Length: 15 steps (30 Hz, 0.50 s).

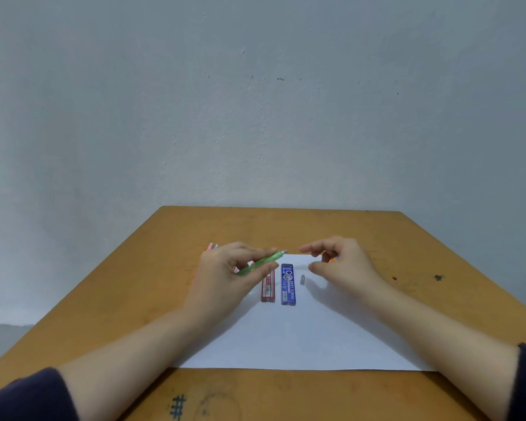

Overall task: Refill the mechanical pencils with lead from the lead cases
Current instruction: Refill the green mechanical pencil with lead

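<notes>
Left hand [222, 278] has its grip clamped on the green mechanical pencil [261, 262], thumb on the near side of the barrel and fingertips on the far side. The pencil is lifted off the tabletop [377, 238]. Its long axis slants from near-left to far-right, and a small pale end sticks out past the fingers, pointing right and slightly far toward the other hand. Whether that end is the writing tip or the push-button end is too small to tell. The grip sits around the middle of the barrel, so the green body shows on both sides of the fingers.

Right hand [343, 265] hovers just right of the pencil's pale end, its grip apart: thumb and forefinger are spread with a gap between them, the other fingers hang loosely curled, and it holds nothing that shows.

Two lead cases lie side by side on a white sheet of paper [301, 338], long axes running near to far. The blue lead case [288, 284] reads "PENCIL LEAD" and "0.5", with a brand word that looks like "Alpha". The red lead case [268, 288], to its left, is partly under the left hand and its print is unreadable. A small grey cap [302, 279] lies just right of the blue case. Pink and blue pencil ends [212, 247] peek out beyond the left hand. A hash mark [178, 407] is inked on the tabletop's near edge.
</notes>
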Each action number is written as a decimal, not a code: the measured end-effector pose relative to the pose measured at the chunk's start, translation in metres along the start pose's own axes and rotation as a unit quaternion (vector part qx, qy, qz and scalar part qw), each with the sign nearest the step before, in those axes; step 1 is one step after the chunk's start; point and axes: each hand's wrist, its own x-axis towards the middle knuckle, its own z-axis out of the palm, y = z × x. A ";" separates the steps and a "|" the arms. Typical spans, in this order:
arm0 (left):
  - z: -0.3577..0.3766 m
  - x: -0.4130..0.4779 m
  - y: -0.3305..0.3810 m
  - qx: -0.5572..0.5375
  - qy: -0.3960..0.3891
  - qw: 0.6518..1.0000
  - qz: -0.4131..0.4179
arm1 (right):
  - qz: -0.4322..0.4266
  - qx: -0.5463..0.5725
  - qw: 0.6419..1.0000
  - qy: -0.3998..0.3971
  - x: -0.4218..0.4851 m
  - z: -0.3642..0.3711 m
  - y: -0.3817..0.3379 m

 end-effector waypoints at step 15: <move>0.000 0.000 -0.003 0.001 -0.006 1.000 -0.004 | -0.023 -0.077 0.995 -0.053 0.004 0.008 0.009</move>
